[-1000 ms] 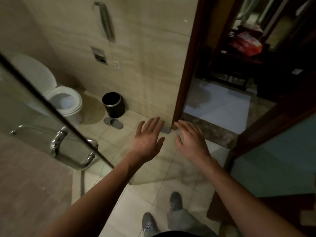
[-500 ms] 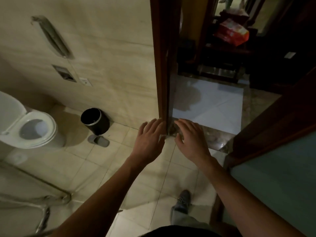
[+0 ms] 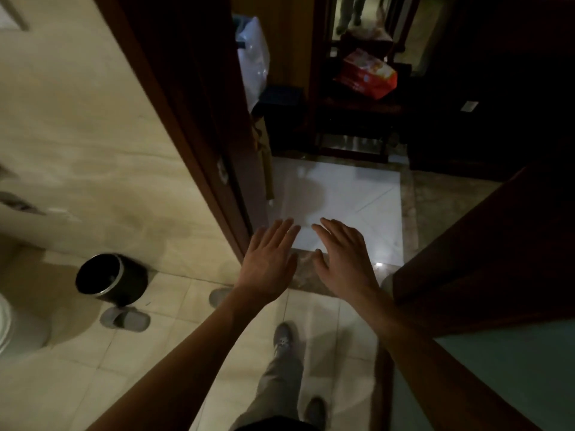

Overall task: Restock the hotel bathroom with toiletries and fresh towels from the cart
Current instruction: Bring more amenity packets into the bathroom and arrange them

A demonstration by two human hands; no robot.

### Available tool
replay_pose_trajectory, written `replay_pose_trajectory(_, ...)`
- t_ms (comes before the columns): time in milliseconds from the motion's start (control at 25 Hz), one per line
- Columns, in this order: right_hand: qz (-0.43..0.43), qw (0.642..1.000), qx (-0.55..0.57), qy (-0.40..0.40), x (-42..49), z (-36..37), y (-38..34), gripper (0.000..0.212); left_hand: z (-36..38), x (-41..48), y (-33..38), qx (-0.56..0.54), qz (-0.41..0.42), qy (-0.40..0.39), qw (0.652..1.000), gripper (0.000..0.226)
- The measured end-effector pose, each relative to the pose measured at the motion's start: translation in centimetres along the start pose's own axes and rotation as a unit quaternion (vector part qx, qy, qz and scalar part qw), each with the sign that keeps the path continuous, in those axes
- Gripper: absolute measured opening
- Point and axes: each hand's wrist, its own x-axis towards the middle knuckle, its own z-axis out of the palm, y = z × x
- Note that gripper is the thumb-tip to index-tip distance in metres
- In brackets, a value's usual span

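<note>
Bathroom floor, laid in pale tile, lies under the person, who stands just inside the doorway with one grey shoe forward and the other behind. Both arms reach out ahead at about the same height. The left hand is spread flat, palm down, with its fingers straight and slightly apart. It holds nothing and touches nothing, and it hangs just beside the foot of the dark wooden door frame. The right hand is held the same way, its fingers straight and fanned and its thumb out to the side. It is empty too. The two hands are near each other but apart, over the marble threshold and the edge of a white floor panel beyond it.

To the left, a black bin stands against the beige wall. One grey slipper lies just in front of it and a second nearer the frame. The rim of a toilet shows at the left edge.

Past the frame, a white plastic bag hangs above a dark blue shape; what they hold cannot be told in the dim light. Further in, a red package sits on a dark wooden stand. A dark door stands open at the right.
</note>
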Motion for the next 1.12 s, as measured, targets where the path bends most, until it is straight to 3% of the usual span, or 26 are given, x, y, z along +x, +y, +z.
replay_pose_trajectory(120, 0.022, 1.000, -0.017, 0.002, 4.8, -0.1, 2.4, 0.052, 0.6, 6.9, -1.7, -0.007, 0.018, -0.029, 0.999, 0.064)
replay_pose_trajectory(280, 0.046, 0.998, -0.014, 0.048, 10.7, -1.7, 4.4, 0.053, -0.9, 15.5, -2.5, -0.023, 0.059, 0.004, 0.998, 0.057)
replay_pose_trajectory(520, 0.083, 0.995, -0.028, 0.052, 19.8, -4.8, 10.0, 0.061, -2.9, 27.3, -1.7, -0.026, 0.100, 0.044, 0.994, 0.058)
replay_pose_trajectory(800, 0.043, 0.999, 0.013, 0.015, 31.7, -4.7, 21.1, 0.060, 0.5, 40.3, -0.3, 0.011, 0.031, 0.023, 0.999, 0.060)
replay_pose_trajectory(1120, -0.059, 0.998, 0.004, -0.014, 45.5, -6.8, 30.1, 0.054, -0.3, 52.8, 1.1, 0.017, -0.078, 0.058, 0.995, 0.057)
